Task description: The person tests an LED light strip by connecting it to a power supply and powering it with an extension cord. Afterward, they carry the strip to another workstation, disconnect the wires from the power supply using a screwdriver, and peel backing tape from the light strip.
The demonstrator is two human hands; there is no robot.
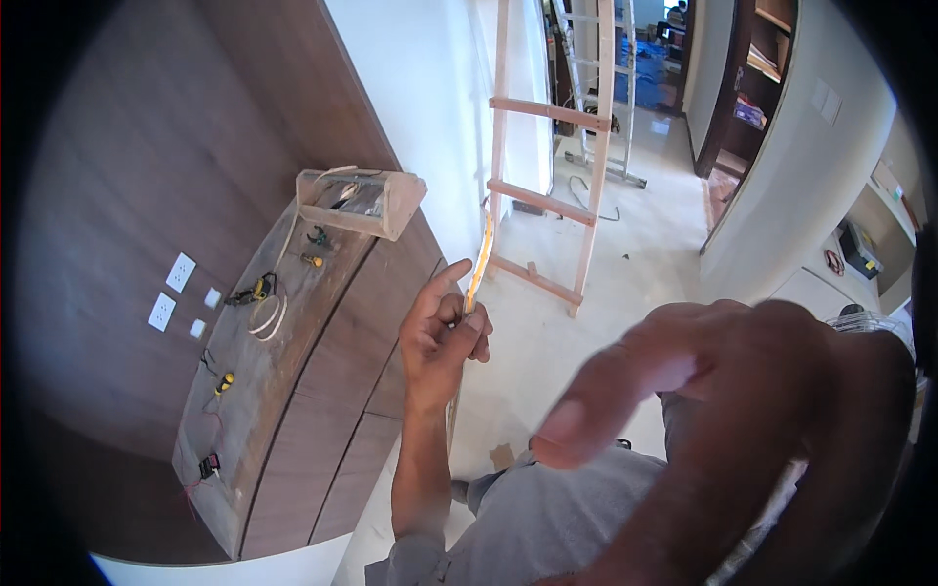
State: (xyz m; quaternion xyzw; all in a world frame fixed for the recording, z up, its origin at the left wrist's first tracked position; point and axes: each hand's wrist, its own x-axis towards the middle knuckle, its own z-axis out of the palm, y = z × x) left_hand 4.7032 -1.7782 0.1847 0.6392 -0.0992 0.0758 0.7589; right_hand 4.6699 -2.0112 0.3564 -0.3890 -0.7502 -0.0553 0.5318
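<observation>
My left hand [445, 327] is raised near the middle of the view, its thumb and fingers pinching a thin LED strip [482, 259]. The part above my fingers is yellow along its face with a white edge, and it stands roughly upright. Below the hand a thin length runs down beside my forearm. Very near the camera, my right hand [752, 391] looms large and blurred at the lower right. Its fingers are bent and spaced apart, with nothing visible between them.
A wooden cabinet [322, 391] at left carries an open wooden toolbox [396, 205], yellow-black pliers [256, 290], a looped white cable [269, 327], a yellow-handled tool [225, 383] and a small black device [208, 466]. Beyond my left hand stand a wooden ladder [542, 200] and a metal ladder [627, 98].
</observation>
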